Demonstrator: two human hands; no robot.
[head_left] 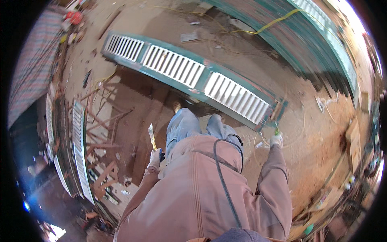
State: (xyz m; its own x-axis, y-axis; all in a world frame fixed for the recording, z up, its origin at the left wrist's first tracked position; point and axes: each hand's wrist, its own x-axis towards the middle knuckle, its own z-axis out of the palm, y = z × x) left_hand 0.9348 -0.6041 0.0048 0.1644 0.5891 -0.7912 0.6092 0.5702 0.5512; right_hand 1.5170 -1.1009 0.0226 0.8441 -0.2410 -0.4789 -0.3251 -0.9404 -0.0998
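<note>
In front of me a long louvered shutter panel [206,76] with a worn green frame and pale slats lies across, raised off the ground. My left hand [155,158], gloved, is closed around a yellow-handled tool [152,139]. Its pale flat head points away from me; brush or scraper, I cannot tell. At the panel's right end my right hand [276,140], also gloved, is closed on a small tool with a green part [277,131]. That tool is close to the panel's corner, and whether they touch is unclear.
Long green boards [290,36] are stacked at the far right. A yellow cord [278,22] crosses them, and a pale cord [298,137] lies near my right hand. Wooden trestles [105,121] and another slatted panel [80,149] stand on the left. A striped sheet [36,60] hangs beyond.
</note>
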